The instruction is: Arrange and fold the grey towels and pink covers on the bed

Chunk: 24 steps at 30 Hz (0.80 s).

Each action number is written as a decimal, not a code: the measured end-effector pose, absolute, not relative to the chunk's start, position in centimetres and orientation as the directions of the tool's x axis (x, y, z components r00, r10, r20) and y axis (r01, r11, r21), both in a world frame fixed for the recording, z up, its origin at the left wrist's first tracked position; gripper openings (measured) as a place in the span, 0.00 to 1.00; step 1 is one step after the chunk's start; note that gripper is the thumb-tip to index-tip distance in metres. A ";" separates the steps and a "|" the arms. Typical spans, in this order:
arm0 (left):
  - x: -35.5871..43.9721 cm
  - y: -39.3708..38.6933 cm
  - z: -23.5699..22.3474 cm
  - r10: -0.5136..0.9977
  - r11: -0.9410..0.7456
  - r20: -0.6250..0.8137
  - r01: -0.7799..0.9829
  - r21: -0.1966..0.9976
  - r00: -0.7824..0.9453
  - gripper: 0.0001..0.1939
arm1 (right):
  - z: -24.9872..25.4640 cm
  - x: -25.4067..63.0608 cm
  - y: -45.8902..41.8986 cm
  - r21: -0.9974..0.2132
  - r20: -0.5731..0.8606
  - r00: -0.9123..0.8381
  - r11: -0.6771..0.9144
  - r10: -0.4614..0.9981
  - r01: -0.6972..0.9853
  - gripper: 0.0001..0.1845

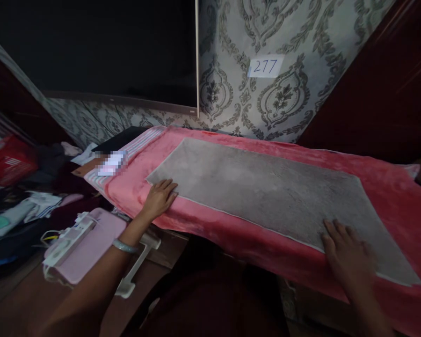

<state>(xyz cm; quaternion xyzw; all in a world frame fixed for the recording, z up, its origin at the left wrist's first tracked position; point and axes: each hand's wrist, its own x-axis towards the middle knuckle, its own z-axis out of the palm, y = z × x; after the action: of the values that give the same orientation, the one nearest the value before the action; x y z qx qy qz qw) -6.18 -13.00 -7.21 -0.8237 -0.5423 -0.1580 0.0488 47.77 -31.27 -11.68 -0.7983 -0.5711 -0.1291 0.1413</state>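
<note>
A long grey piece of cloth (245, 182) lies spread out flat, with its plush-looking surface up. Beneath it is a pink-red blanket (203, 220) that covers the table and hangs over the near edge. My left hand (160, 199) rests on the cloth's near left corner, fingers laid out. On the near edge, toward the right end, my right hand (345, 250) lies palm down with fingers spread and is slightly blurred. Neither hand has anything gripped.
A dark television screen (101, 51) hangs on the patterned wall above the table. At the left lie a white power strip (68, 241) on a pink board (105, 229), heaped clothes (38, 206) and a red bag (12, 159). A paper marked 277 (265, 66) is on the wall.
</note>
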 end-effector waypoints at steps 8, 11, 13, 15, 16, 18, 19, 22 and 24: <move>-0.7 -12.5 -5.8 0.794 -0.579 0.338 0.798 0.167 0.505 0.22 | -11.8 47.8 -31.3 -0.088 0.374 0.316 -0.306 0.872 0.948 0.42; -0.3 -13.0 -6.4 0.793 -0.583 0.318 0.798 0.150 0.520 0.24 | -11.9 47.8 -31.3 -0.087 0.369 0.316 -0.306 0.874 0.948 0.41; -1.2 -13.5 -6.6 0.771 -0.614 0.328 0.775 0.150 0.546 0.24 | -11.9 47.9 -31.3 -0.096 0.368 0.316 -0.302 0.875 0.948 0.41; -2.1 -13.7 -6.3 0.756 -0.636 0.324 0.755 0.158 0.569 0.21 | -12.0 48.0 -31.3 -0.108 0.368 0.318 -0.299 0.874 0.948 0.41; -2.4 -13.7 -6.1 0.757 -0.638 0.314 0.752 0.165 0.574 0.19 | -12.1 48.0 -31.3 -0.114 0.372 0.319 -0.298 0.872 0.948 0.40; -2.4 -13.5 -5.5 0.770 -0.624 0.307 0.760 0.181 0.559 0.16 | -12.2 48.0 -31.3 -0.129 0.392 0.319 -0.291 0.863 0.948 0.39; -2.0 -13.4 -5.3 0.775 -0.617 0.317 0.764 0.189 0.547 0.16 | -12.3 48.0 -31.3 -0.137 0.406 0.318 -0.287 0.857 0.948 0.38; 0.1 -13.4 -5.1 0.748 -0.647 0.359 0.734 0.206 0.558 0.23 | -12.3 47.8 -31.3 -0.150 0.429 0.316 -0.279 0.846 0.949 0.37; 1.6 -13.8 -5.6 0.721 -0.683 0.346 0.700 0.208 0.601 0.25 | -12.2 47.7 -31.3 -0.146 0.423 0.318 -0.283 0.848 0.948 0.37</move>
<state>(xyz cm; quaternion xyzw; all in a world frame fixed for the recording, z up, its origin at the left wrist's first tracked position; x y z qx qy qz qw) 1.64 -13.76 -5.59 -0.8942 -0.3972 -0.2047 -0.0253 47.74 -31.26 -12.25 -0.7898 -0.5686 -0.1329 0.1878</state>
